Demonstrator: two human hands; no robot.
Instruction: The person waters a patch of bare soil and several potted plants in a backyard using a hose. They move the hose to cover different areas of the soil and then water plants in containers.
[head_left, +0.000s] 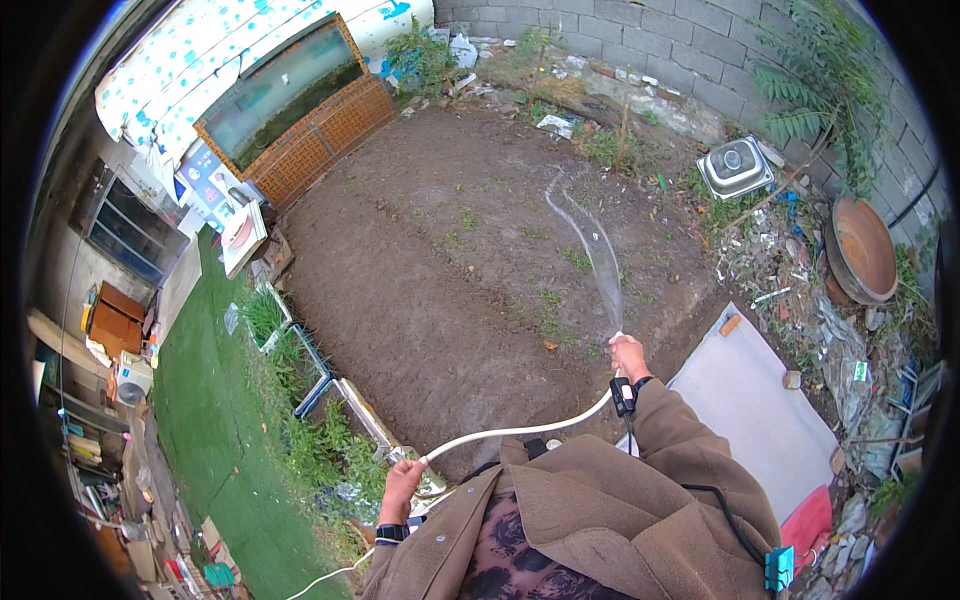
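Note:
A cream-coloured garden hose runs in a curve across my front from one hand to the other. My right hand grips it close to its outlet, and water sprays from there in a forked stream. The spray lands on the bare soil bed, where small green seedlings grow in patches. Lower on the left, my left hand is closed around the same hose. A further length of hose trails behind it over the green turf.
Artificial turf and planter boxes lie along the left. A pale sheet, weighted with bricks, covers ground at right. Beyond are a steel sink, a rusty basin and a block wall. A wicker-patterned panel stands at upper left.

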